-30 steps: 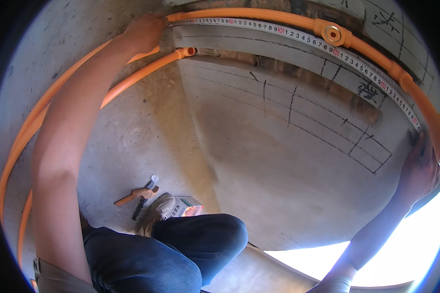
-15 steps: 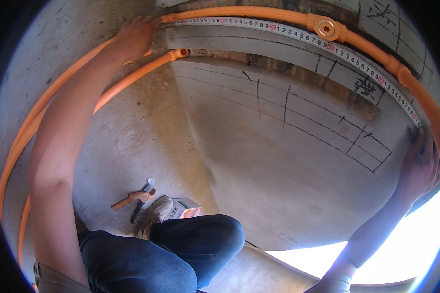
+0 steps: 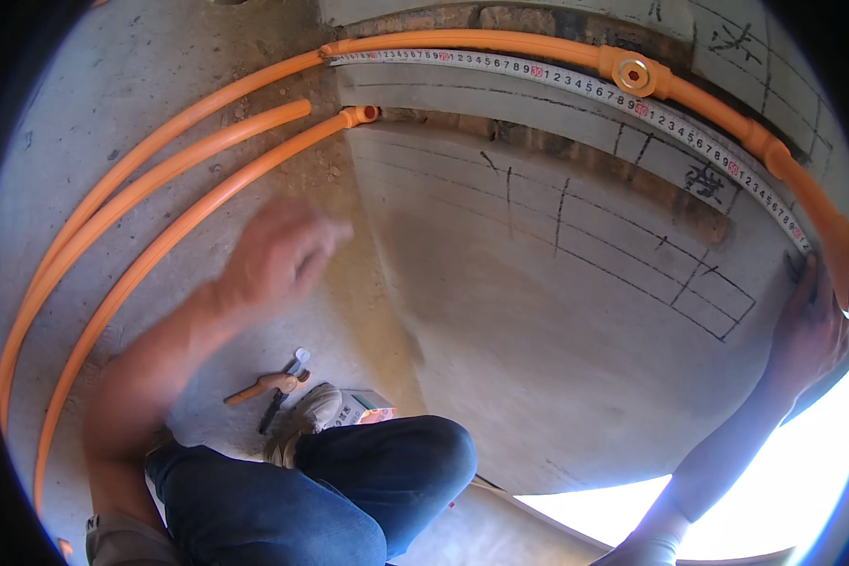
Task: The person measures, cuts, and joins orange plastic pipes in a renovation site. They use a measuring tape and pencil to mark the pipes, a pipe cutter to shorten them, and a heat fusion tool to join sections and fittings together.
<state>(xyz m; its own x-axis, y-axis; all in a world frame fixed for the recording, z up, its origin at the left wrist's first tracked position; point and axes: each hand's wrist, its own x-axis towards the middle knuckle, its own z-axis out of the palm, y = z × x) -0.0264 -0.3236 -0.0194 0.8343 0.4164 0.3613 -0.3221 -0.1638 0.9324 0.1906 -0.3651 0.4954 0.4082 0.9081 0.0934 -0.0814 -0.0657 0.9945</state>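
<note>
A: One wall (image 3: 613, 377) bears a long orange pipe (image 3: 500, 40); where's the tape measure (image 3: 585, 83)?
B: Just below the pipe, stretched alongside, its right end held by the right hand (image 3: 814, 316).
A: The left hand (image 3: 283, 255)?
B: Mid-air, blurred; its grip can't be told. Measuring seems under way; next calls for keeping the tape taut.

From where I stand, the grey wall (image 3: 500, 349) has black hand-drawn lines (image 3: 560, 217), & its cut groove (image 3: 557, 146) shows a rough brown inside. The floor (image 3: 226, 321) is grey, spotted, w/ a yellowish strip (image 3: 373, 311) along the wall. At lower R, a v. bright opening (image 3: 774, 491) gives white light, details washed out.
</note>
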